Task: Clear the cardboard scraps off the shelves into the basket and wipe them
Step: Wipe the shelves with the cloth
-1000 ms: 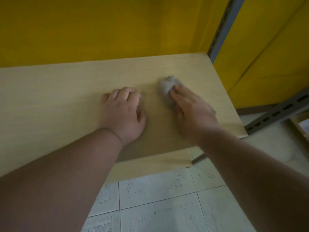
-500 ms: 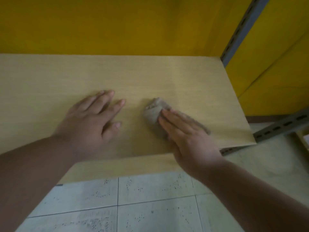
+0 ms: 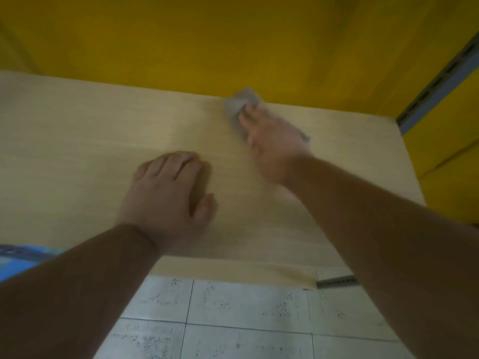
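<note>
A pale wooden shelf board (image 3: 77,141) fills the middle of the head view. My right hand (image 3: 272,146) presses a crumpled grey cloth (image 3: 239,103) flat against the board near its back edge, by the yellow wall. My left hand (image 3: 168,187) rests palm down on the board closer to the front, fingers curled slightly and holding nothing. No cardboard scraps or basket show in this view.
A yellow wall (image 3: 233,42) rises right behind the shelf. A grey slotted metal upright (image 3: 440,76) stands at the back right corner. Speckled white floor tiles (image 3: 246,320) lie below the front edge. Something blue (image 3: 18,257) shows at the left edge.
My right hand has pushed the cloth from the middle of the board away to the back edge. My left hand has drawn its fingers in from spread to curled.
</note>
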